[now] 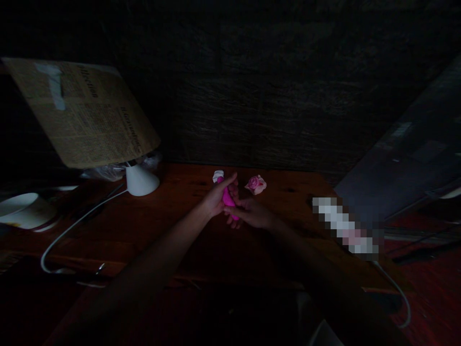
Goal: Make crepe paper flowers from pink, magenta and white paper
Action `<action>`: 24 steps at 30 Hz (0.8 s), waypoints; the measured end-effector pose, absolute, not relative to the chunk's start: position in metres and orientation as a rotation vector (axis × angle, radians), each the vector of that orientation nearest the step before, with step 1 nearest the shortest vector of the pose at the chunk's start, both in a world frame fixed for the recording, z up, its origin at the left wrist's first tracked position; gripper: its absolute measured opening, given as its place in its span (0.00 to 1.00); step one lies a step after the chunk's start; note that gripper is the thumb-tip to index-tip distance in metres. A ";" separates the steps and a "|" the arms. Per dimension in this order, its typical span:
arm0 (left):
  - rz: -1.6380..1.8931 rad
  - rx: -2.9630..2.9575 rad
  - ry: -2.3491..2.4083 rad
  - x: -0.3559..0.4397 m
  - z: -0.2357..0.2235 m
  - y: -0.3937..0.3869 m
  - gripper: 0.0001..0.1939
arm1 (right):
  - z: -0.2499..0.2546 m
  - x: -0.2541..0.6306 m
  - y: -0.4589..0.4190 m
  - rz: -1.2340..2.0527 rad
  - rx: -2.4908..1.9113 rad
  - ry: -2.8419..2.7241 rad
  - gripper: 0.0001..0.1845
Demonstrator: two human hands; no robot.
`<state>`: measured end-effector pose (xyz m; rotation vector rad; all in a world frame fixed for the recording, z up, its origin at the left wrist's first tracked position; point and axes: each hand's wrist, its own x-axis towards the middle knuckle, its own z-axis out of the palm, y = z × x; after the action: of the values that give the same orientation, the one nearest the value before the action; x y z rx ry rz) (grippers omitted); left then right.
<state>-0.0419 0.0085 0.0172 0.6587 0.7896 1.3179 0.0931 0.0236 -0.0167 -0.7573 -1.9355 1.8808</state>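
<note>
In the dim light, a bright pink elongated piece [227,197] lies between my two hands, too dark to tell what kind of thing it is. My left hand [216,198] is closed around its left side, thumb stretched along the top. From the other side, my right hand [250,210] grips the lower end, with its thumb across the pink surface. A small crumpled white thing [218,176] shows just beyond the far end; whether it touches the pink piece I cannot tell. Past my right hand, a pale pink rose-shaped flower [256,184] rests on the wooden table [187,187].
At the left stands a lamp with a newsprint-patterned shade [90,110] and white base [141,181]. A white cup-like container [27,211] sits further left, near the lamp's cable [75,221]. A blurred-out white strip [344,226] lies on the right, by a grey panel [403,144].
</note>
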 end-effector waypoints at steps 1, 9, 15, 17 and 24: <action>1.287 0.657 0.777 -0.043 0.017 0.009 0.20 | -0.016 0.093 0.024 1.892 -0.760 -1.927 0.23; 1.234 0.556 0.609 -0.051 0.017 0.006 0.29 | -0.011 0.097 0.021 2.076 -0.781 -1.911 0.22; 1.283 0.547 0.627 -0.050 0.018 0.005 0.29 | -0.016 0.095 0.022 2.060 -0.771 -1.886 0.21; 1.324 0.577 0.616 -0.048 0.018 0.007 0.26 | -0.016 0.095 0.023 2.023 -0.793 -1.864 0.19; 1.365 0.579 0.791 -0.040 0.015 0.012 0.16 | -0.016 0.094 0.028 1.852 -0.867 -1.822 0.17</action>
<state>-0.0402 0.0119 0.0154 0.5788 0.7910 1.3652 0.0943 0.0284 -0.0155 -0.8668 -1.8224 1.8520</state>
